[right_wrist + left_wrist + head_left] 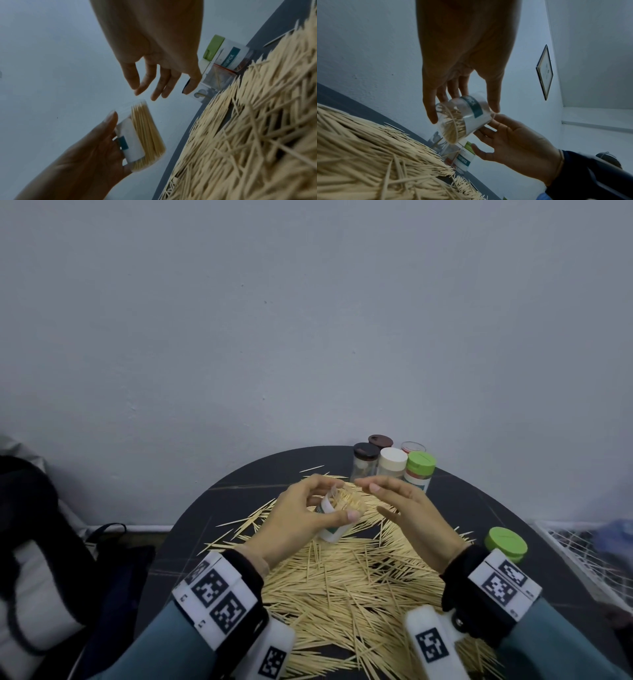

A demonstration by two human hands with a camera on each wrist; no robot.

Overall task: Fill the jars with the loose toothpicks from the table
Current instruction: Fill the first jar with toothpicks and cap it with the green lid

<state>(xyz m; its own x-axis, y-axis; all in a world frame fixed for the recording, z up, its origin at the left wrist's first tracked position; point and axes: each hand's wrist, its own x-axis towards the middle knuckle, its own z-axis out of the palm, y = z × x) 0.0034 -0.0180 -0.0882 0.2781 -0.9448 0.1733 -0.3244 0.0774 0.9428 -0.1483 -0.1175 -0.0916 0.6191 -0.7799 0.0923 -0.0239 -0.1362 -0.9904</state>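
Note:
My left hand (337,501) grips a clear jar (330,520) with a white and teal label, tilted and lifted above the table. The jar (145,135) is partly filled with toothpicks standing along its length, and its mouth has no lid. My right hand (371,496) hovers open just beside the jar's mouth with relaxed fingers, holding nothing I can see. In the left wrist view the jar (453,128) sits between my thumb and fingers, the right hand (510,138) under it. A big pile of loose toothpicks (359,577) covers the dark round table (548,577).
Several lidded jars (394,463) stand at the table's back edge, one with a green lid (420,462). A loose green lid (506,542) lies at the right. A dark bag (34,542) sits left of the table, a white wire rack (582,553) right. A wall rises close behind.

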